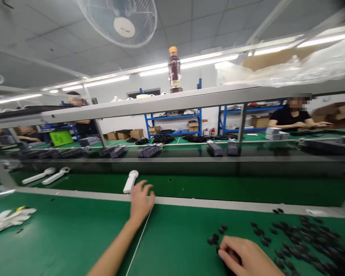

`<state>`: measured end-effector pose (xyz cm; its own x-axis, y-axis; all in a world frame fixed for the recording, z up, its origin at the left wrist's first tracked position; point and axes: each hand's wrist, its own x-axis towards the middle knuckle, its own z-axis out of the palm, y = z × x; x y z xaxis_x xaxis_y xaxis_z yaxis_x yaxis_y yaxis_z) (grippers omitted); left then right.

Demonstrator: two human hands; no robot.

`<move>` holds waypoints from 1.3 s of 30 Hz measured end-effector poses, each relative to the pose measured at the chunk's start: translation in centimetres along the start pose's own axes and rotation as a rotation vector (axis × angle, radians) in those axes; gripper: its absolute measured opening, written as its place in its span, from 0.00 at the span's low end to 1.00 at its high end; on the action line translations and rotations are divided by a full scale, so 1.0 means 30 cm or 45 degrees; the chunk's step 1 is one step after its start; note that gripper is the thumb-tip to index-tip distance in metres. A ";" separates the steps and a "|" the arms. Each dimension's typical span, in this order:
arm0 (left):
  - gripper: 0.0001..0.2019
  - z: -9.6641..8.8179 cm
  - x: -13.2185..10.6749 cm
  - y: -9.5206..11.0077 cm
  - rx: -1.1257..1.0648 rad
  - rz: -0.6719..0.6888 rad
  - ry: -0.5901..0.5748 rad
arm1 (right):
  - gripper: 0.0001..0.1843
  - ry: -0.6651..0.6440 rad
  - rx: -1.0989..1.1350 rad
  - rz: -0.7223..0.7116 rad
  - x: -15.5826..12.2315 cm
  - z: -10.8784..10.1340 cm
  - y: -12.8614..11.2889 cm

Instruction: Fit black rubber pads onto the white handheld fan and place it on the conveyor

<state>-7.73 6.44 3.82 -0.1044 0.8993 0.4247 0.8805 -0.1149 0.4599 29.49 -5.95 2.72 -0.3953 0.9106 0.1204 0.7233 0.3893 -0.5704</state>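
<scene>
My left hand (142, 201) reaches over the pale rail at the far edge of the green table, fingers spread and holding nothing. Just beyond its fingers, a white handle-shaped part with a round head (130, 181) lies on the green belt; whether they touch is unclear. At the lower right, my right hand (244, 255) has its thumb and forefinger pinched at a small black piece (217, 248). Several similar black pieces (215, 237) lie loose beside these fingertips. A larger scatter of them (307, 241) spreads to the right.
Two more white handle-shaped parts (50, 176) lie left on the belt. White gloves (10, 220) rest on the green table (63, 230). Dark grey boxes (150, 150) stand on the strip behind. Overhead are a shelf rail (126, 106), a bottle (174, 71) and a fan (123, 27). Co-workers sit opposite.
</scene>
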 end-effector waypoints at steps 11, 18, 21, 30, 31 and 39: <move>0.19 -0.041 0.254 -0.217 -0.213 -0.878 0.221 | 0.12 0.217 0.049 0.045 -0.014 -0.108 0.036; 0.14 -0.035 0.058 -0.078 -1.091 -0.653 0.258 | 0.11 0.183 0.124 -0.026 -0.023 -0.085 -0.010; 0.20 0.025 -0.064 0.028 -1.362 -0.579 0.098 | 0.10 0.151 0.150 -0.077 -0.031 -0.071 -0.036; 0.26 0.125 -0.433 0.417 -1.605 -0.650 -0.776 | 0.09 0.121 0.173 -0.140 -0.043 -0.023 -0.080; 0.27 0.120 -0.451 0.432 -1.603 -0.674 -0.859 | 0.09 0.137 0.190 -0.152 -0.044 -0.017 -0.087; 0.42 0.096 -0.484 0.411 -1.593 -0.930 -1.166 | 0.08 0.166 0.272 -0.243 -0.028 0.045 -0.137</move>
<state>5.99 -6.83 1.07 0.3812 0.7897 -0.4807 -0.1430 0.5640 0.8133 26.10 -8.49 3.87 -0.4262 0.8395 0.3371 0.5021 0.5294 -0.6838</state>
